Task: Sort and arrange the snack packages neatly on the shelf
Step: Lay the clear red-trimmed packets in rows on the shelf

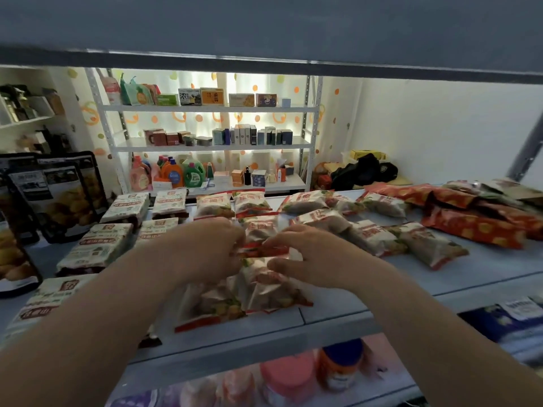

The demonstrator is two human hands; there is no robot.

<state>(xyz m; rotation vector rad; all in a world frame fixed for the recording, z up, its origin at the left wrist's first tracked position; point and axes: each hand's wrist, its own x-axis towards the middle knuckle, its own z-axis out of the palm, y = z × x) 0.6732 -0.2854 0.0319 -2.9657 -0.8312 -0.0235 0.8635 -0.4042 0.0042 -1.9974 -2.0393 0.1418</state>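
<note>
Both my hands reach onto the grey shelf (367, 306) over a small heap of white snack bags with red edges (264, 292) near its front. My left hand (205, 248) has its fingers curled round the top edge of one bag in the heap. My right hand (305, 257) grips the same cluster from the right, thumb pressed on a bag. More white and red bags (373, 236) lie loosely across the shelf's middle and back. White packs with green and red labels (97, 248) sit in rows to the left. Orange-red packets (476, 227) lie at the right.
Tall black bags with pictures of yellow food (61, 198) stand at the far left. A lower shelf holds jars with pink and blue lids (338, 368). Behind, a white rack (211, 142) carries boxes and detergent bottles. A shelf board (264, 54) hangs overhead.
</note>
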